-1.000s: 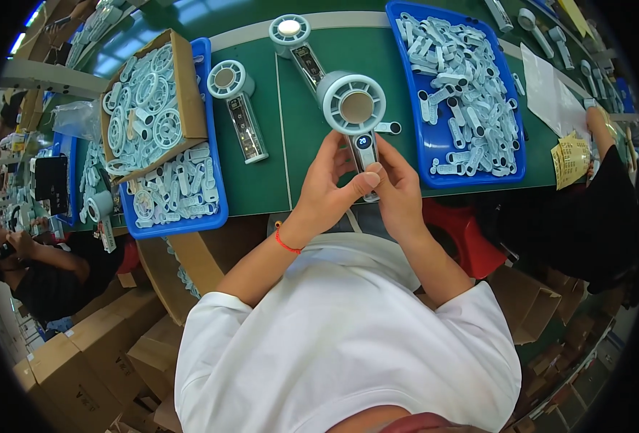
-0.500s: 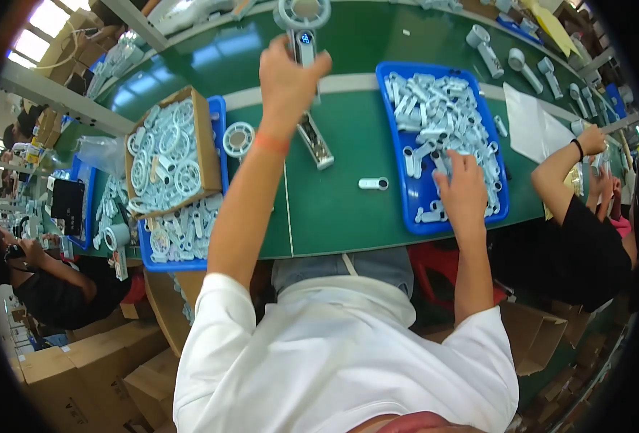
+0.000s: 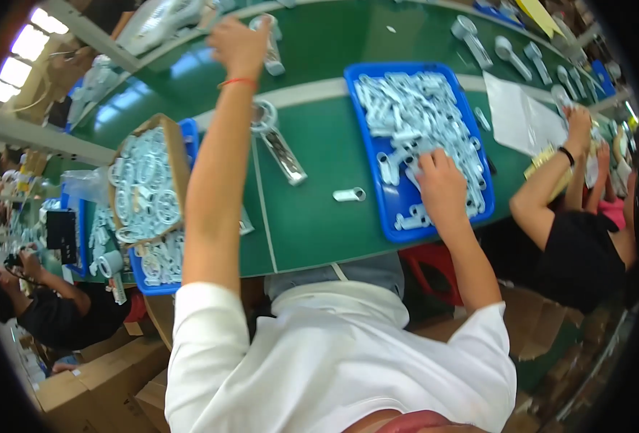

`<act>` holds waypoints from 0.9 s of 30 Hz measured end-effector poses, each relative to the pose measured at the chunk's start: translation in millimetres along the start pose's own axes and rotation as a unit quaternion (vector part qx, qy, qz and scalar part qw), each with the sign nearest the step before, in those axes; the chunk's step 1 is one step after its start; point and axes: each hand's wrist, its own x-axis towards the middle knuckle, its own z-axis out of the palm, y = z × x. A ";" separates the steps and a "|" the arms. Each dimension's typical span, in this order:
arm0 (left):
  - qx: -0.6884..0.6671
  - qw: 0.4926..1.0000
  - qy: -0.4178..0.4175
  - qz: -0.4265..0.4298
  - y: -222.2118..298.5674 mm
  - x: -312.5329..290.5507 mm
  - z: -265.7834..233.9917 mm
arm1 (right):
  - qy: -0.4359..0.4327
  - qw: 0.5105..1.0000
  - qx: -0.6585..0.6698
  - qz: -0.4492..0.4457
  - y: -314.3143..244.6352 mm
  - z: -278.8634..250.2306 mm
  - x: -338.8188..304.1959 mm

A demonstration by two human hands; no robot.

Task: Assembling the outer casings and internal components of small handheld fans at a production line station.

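My left hand [image 3: 238, 47] is stretched out to the far left, its fingers apart, beside a white handheld fan [image 3: 273, 58] lying on the far green surface. My right hand [image 3: 444, 189] reaches into a blue tray [image 3: 390, 213] of small pale-blue handle covers [image 3: 406, 101]. Its fingers are bent together over the covers; whatever they grip is hidden. Between my arms, a fan with an uncovered handle [image 3: 283, 157] lies on the green table, its inner parts showing. One loose handle cover [image 3: 349, 195] rests to the right of that fan.
On the left, a cardboard box [image 3: 177, 166] of fan rings and covers stands on another blue tray [image 3: 191, 141]. Several fans [image 3: 471, 42] lie at the far right, near a white sheet [image 3: 520, 119]. Co-workers sit on both sides; one's arm [image 3: 540, 198] reaches in on the right.
My left hand has moved farther away and left, letting go of the fan with the lit display. My right hand's fingers have bent down into the covers.
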 end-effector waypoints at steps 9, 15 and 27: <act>0.016 0.994 -0.041 -0.101 -33.7 -208.2 -45.4 | 0.132 0.935 0.330 0.021 5.3 -24.2 13.8; -0.031 0.981 -0.178 -0.065 -38.2 -188.2 -35.6 | -0.123 0.516 0.841 0.105 -59.9 -5.4 -1.8; -0.649 0.659 -0.272 -0.264 -54.2 -282.3 -133.4 | -0.162 0.764 0.624 0.030 -105.1 19.2 -49.8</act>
